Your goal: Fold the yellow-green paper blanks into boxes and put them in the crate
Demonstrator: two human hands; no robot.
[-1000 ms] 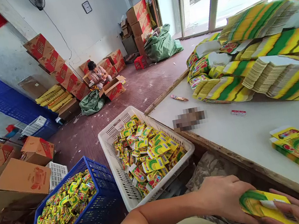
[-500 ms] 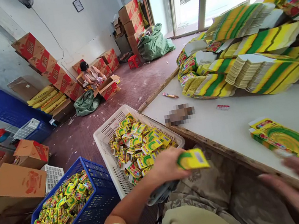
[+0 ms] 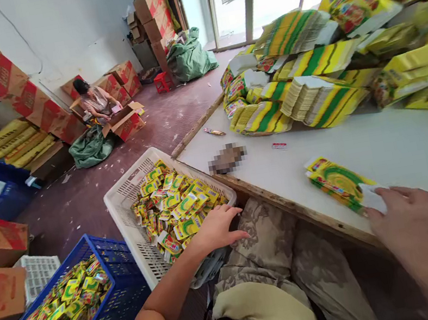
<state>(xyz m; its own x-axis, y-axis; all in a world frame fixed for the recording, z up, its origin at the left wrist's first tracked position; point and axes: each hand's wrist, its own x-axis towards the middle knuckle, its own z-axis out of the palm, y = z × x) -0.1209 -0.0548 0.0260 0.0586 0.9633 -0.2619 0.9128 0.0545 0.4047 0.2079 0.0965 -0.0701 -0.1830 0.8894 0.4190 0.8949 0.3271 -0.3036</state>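
Fingers of the left hand are spread apart and hold nothing, close by the near corner of a basket. Those of the right hand are at the white end of a carton; blur hides whether they pinch it.

A broad, smooth, pale tabletop with a rough, worn wooden edge fills the right side and is cut off by the frame. Along its far part lies a heap of bundles, flat card pressed together in thick layers, striped yellow and green, their pale edges showing like pages. At lower left is a blue plastic crate with perforated walls, its bottom cut off. Beside it, the white plastic basket has slotted sides and touches or nearly touches the tabletop's corner.

The carton lies on the tabletop, yellow with a green swirl and red lettering, glossy and flattish; its far-right end is partly behind the hand. Small yellow-and-green packs fill both containers loosely. Smaller things on the tabletop are a pixelated brown item, unreadable, a slim wrapper, and a red-and-white label.
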